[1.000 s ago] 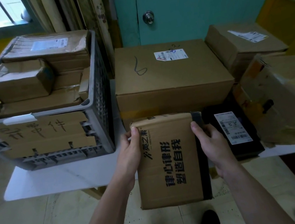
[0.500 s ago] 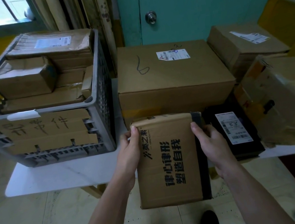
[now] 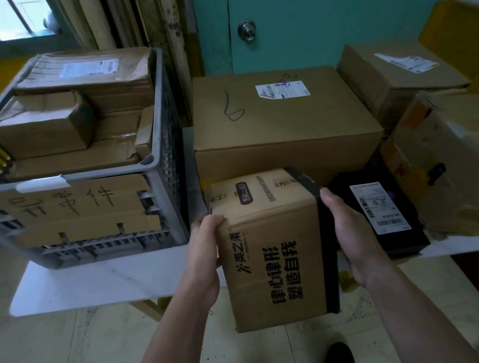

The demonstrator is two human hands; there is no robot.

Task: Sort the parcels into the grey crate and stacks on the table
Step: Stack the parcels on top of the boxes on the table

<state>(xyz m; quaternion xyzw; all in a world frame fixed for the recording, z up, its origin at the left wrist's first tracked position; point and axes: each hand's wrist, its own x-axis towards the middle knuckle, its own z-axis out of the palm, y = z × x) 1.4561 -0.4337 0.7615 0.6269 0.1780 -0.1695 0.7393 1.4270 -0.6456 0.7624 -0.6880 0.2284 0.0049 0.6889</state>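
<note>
Box [image 3: 274,248] newly atilt between both hands [image 3: 205,250] [image 3: 352,226]

Matt brown cardboard box [image 3: 274,248] (black tape band), grey perforated plastic crate [image 3: 164,175], glossy black parcel [image 3: 377,215], smooth white table [image 3: 106,282].

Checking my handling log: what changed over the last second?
The printed box tilted, so its far face now shows. Left hand and right hand keep gripping its sides. Grey crate and black parcel stayed put.

Printed carton [image 3: 275,254] held by left hand [image 3: 207,251], right hand [image 3: 352,226].
</note>
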